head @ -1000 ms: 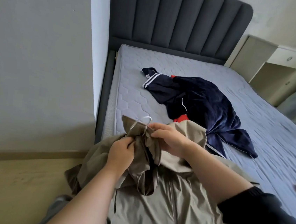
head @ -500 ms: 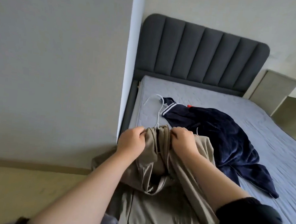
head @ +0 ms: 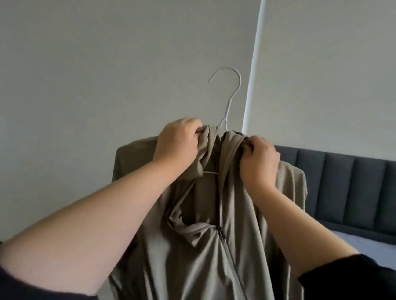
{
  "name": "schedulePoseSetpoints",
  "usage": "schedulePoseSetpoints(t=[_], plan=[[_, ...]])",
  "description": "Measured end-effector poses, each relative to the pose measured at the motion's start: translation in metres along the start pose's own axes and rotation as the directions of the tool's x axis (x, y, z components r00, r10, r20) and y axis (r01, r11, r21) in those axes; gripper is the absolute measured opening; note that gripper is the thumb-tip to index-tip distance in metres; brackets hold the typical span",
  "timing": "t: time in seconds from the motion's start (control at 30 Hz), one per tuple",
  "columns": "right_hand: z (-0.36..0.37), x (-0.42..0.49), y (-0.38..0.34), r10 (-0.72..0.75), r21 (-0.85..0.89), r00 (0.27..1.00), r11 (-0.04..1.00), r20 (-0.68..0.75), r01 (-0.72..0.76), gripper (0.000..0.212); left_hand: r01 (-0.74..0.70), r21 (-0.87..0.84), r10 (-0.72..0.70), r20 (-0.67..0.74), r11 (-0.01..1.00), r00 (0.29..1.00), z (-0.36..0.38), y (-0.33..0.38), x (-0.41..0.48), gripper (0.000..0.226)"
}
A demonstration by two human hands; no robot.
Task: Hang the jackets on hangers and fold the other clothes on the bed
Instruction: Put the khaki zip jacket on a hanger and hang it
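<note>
My left hand (head: 178,140) and right hand (head: 259,161) each gripped the bunched collar of the thin olive zip-front jacket (head: 195,259), held aloft on a white wire hanger (head: 229,99). Cloth hid the hanger's arms. The jacket's hem ran off the bottom edge, and it covered part of a dark grey padded headboard (head: 359,186).

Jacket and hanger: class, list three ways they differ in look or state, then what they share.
Colour: the jacket is olive-brown; the hanger is pale grey.
Form: the jacket is soft cloth hanging in folds; the hanger is thin, stiff wire.
Visibility: the jacket shows widely; the hanger shows only its hook, stem and a bit of bar.
Shared: both are held up by the left hand and right hand, which grip the jacket near its top.
</note>
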State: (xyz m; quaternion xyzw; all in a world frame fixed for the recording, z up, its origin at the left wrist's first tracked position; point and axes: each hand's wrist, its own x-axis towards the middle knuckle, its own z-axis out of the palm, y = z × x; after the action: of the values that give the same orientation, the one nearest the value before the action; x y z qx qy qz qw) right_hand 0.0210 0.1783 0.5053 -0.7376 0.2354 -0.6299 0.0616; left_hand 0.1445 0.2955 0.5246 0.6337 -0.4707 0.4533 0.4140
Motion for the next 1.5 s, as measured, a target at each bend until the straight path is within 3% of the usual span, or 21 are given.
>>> schedulePoseSetpoints(t=[0.07, 0.1, 0.17, 0.2, 0.33, 0.43, 0.57, 0.63, 0.7, 0.77, 0.83, 0.87, 0.9, 0.93, 1.0, 1.07, 1.1, 1.17, 1.27, 1.33, 1.5], plan=[[0.002, 0.012, -0.03, -0.111, -0.021, 0.991, 0.993, 0.071, 0.113, 0.022, -0.001, 0.019, 0.002, -0.027, 1.0, 1.0, -0.022, -0.011, 0.011, 0.012], [0.007, 0.011, -0.04, -0.137, -0.08, 0.954, 0.983, 0.268, 0.163, 0.026, 0.02, 0.061, -0.03, 0.152, 0.998, 0.988, -0.028, -0.019, 0.009, 0.011], [0.024, 0.001, -0.051, -0.103, -0.166, 0.764, 0.949, 0.637, 0.267, 0.029, 0.025, 0.194, -0.143, 0.62, 0.981, 0.771, -0.036, -0.04, -0.002, 0.015], [0.031, -0.004, -0.054, -0.073, -0.163, 0.724, 0.954, 0.686, 0.252, 0.027, 0.031, 0.221, -0.179, 0.693, 0.975, 0.699, -0.042, -0.051, -0.007, 0.018], [0.046, -0.019, -0.067, 0.008, 0.12, 0.757, 0.986, 0.654, -0.113, 0.027, 0.123, 0.179, -0.203, 0.548, 0.976, 0.812, -0.064, -0.069, -0.018, 0.027], [0.05, -0.023, -0.083, 0.135, 0.331, 0.715, 0.817, 0.686, -0.472, 0.03, 0.125, 0.197, -0.203, 0.451, 0.972, 0.869, -0.068, -0.077, -0.028, 0.028], [0.056, -0.03, -0.092, 0.107, 0.25, 0.852, 0.931, 0.513, -0.267, 0.036, 0.155, 0.223, -0.239, 0.427, 0.962, 0.872, -0.068, -0.086, -0.033, 0.019], [0.049, -0.036, -0.097, 0.135, 0.33, 0.928, 0.909, 0.347, -0.256, 0.036, 0.186, 0.232, -0.271, 0.42, 0.955, 0.866, -0.071, -0.094, -0.033, 0.022], [0.047, -0.047, -0.098, 0.142, 0.393, 0.921, 0.873, 0.362, -0.289, 0.021, 0.229, 0.236, -0.307, 0.384, 0.944, 0.871, -0.076, -0.101, -0.032, 0.023], [0.044, -0.066, -0.094, 0.038, 0.196, 0.747, 0.955, 0.664, -0.222, 0.017, 0.271, 0.223, -0.333, 0.316, 0.936, 0.888, -0.081, -0.106, -0.03, 0.021], [0.034, -0.083, -0.09, 0.07, -0.035, 0.336, 0.993, 0.939, -0.109, 0.027, 0.291, 0.176, -0.332, 0.287, 0.94, 0.898, -0.085, -0.11, -0.03, 0.018], [0.028, -0.085, -0.088, 0.08, -0.08, 0.268, 0.997, 0.96, -0.011, 0.032, 0.296, 0.141, -0.325, 0.294, 0.945, 0.899, -0.087, -0.111, -0.03, 0.017], [0.023, -0.083, -0.087, 0.053, -0.09, 0.363, 0.992, 0.93, 0.085, 0.035, 0.301, 0.107, -0.32, 0.304, 0.948, 0.897, -0.088, -0.112, -0.03, 0.016], [0.018, -0.079, -0.085, -0.004, -0.098, 0.554, 0.983, 0.833, 0.153, 0.039, 0.309, 0.082, -0.319, 0.313, 0.947, 0.895, -0.088, -0.113, -0.029, 0.018], [0.01, -0.068, -0.083, -0.137, 0.011, 0.9, 0.989, 0.414, 0.145, 0.037, 0.322, 0.06, -0.324, 0.326, 0.945, 0.888, -0.087, -0.114, -0.029, 0.028], [0.005, -0.052, -0.079, -0.169, 0.209, 0.982, 0.966, 0.078, 0.15, 0.022, 0.325, 0.042, -0.318, 0.352, 0.945, 0.88, -0.083, -0.113, -0.03, 0.024], [0.006, -0.044, -0.077, -0.163, 0.203, 0.984, 0.969, 0.077, 0.144, 0.013, 0.32, 0.036, -0.311, 0.36, 0.947, 0.88, -0.081, -0.111, -0.031, 0.023], [0.012, -0.03, -0.074, -0.075, 0.041, 0.895, 0.997, 0.44, 0.063, 0.033, 0.317, 0.018, -0.303, 0.351, 0.948, 0.886, -0.078, -0.107, -0.032, 0.027], [0.015, -0.03, -0.071, 0.072, -0.133, 0.517, 0.988, 0.853, 0.082, 0.039, 0.338, -0.001, -0.318, 0.342, 0.941, 0.884, -0.076, -0.104, -0.037, 0.029], [0.016, -0.037, -0.064, 0.028, -0.098, 0.489, 0.988, 0.872, 0.118, 0.034, 0.34, 0.005, -0.318, 0.37, 0.94, 0.873, -0.076, -0.104, -0.041, 0.027], [0.022, -0.051, -0.065, -0.039, -0.031, 0.576, 0.993, 0.816, 0.111, 0.032, 0.319, -0.043, -0.267, 0.451, 0.947, 0.852, -0.066, -0.086, -0.049, 0.028]])
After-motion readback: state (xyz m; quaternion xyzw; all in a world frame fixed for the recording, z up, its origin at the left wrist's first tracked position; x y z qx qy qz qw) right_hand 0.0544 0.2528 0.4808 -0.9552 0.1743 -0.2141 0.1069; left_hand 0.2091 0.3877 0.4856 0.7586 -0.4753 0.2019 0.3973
